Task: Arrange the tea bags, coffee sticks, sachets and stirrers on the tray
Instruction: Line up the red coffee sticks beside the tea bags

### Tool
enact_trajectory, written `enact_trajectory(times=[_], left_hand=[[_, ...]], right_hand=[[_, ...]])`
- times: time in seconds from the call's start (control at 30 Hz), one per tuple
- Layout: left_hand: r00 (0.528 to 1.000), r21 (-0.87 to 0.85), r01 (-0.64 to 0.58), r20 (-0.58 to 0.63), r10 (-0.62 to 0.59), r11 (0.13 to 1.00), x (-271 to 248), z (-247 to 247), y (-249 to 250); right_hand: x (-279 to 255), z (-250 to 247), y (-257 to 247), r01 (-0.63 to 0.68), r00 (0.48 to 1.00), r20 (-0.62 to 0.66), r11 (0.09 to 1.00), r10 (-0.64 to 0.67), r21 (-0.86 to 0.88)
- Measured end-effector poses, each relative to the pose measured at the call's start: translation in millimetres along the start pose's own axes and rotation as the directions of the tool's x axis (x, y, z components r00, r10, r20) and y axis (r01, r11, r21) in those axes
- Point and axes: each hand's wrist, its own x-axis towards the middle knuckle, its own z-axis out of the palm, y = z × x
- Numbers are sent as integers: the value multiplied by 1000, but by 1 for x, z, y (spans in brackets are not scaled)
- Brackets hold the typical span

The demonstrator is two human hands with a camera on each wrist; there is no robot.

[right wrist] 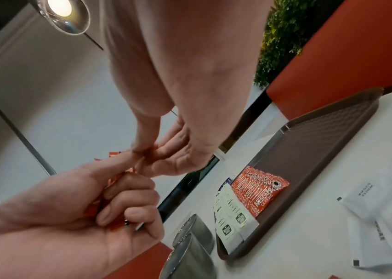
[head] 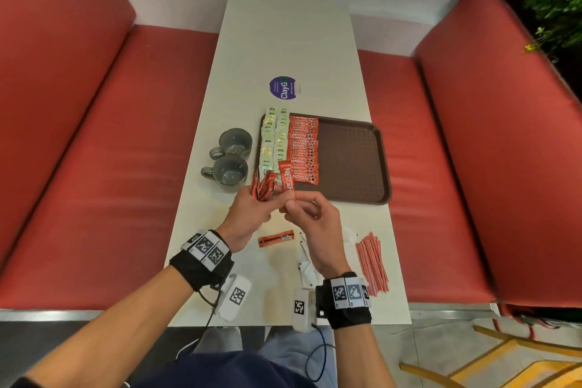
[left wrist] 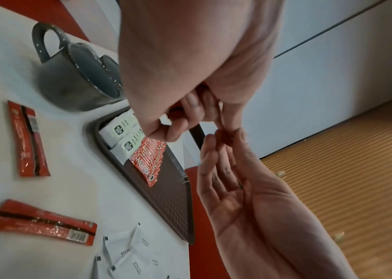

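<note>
My left hand [head: 261, 203] grips a bunch of red coffee sticks [head: 263, 187] just off the near left corner of the brown tray [head: 349, 167]. My right hand [head: 291, 203] pinches the lower end of one coffee stick [head: 286, 178], which stands upright beside the bunch. On the tray, tea bags [head: 274, 138] lie in two columns at the left, with a row of coffee sticks [head: 304, 148] next to them. Two loose coffee sticks [left wrist: 29, 139] [left wrist: 39, 226] lie on the table. White sugar sachets [head: 307, 264] lie under my right wrist, striped stirrers [head: 371, 261] to their right.
Two grey mugs [head: 234, 142] [head: 228, 168] stand left of the tray, close to my left hand. A round purple sticker [head: 283, 87] is on the white table [head: 283, 41] beyond the tray. Red bench seats flank the table. The tray's right half is bare.
</note>
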Motion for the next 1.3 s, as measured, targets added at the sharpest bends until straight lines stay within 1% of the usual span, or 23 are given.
enact_trajectory(times=[0.13,0.2,0.3,0.37,0.53,0.6,0.63,0.7,0.77,0.83,0.9,0.97,1.0,1.07,1.2,1.27,1.3], left_hand=[[999,-18,27,-18,-28,999,6,3,-4],[999,-32,32,-34,-33,999,11,4,-3],[992,-107,54,-107,-65,993,22,1,4],[986,-87,62,-152,-74,994,30,-1,5],[979,9,52,-196,-49,999,46,-2,-8],[971,110,24,-238,3,994,54,-4,-11],[972,193,-1,-231,46,981,57,-4,-13],[984,408,-54,-135,119,911,65,-5,-21],[992,596,-103,3,126,797,72,-4,-30],[983,737,-183,132,127,650,80,-2,-39],[962,832,-271,226,151,484,88,3,-44],[943,883,-330,293,157,333,97,10,-48],[934,895,-354,319,163,273,103,12,-51],[918,905,-387,358,174,180,114,17,-56],[921,925,-377,370,118,43,130,25,-60],[924,929,-371,368,100,5,137,25,-62],[925,929,-369,367,96,-1,139,25,-62]], right_hand=[[7,-5,4,-2,996,-93,996,-6,-89],[11,-11,5,-5,997,-82,988,-8,-156],[20,-27,3,-48,998,-53,966,35,-254],[29,-39,1,-62,998,-47,939,48,-338],[68,-70,-3,-51,998,-54,820,25,-570],[87,-86,-1,-49,997,-74,745,0,-665],[96,-93,2,-47,997,-80,701,-15,-712],[117,-106,11,-56,997,-82,623,-13,-780],[136,-111,22,-74,997,-77,574,19,-815],[151,-110,32,-83,997,-71,552,43,-830],[162,-107,42,-91,996,-74,551,53,-829],[172,-103,52,-100,995,-81,540,59,-836],[176,-102,58,-108,994,-87,532,64,-840],[182,-100,67,-133,991,-107,525,80,-841],[188,-97,76,-188,982,-165,530,90,-827],[187,-95,78,-196,980,-177,545,87,-816],[186,-95,78,-196,980,-181,550,82,-812]])
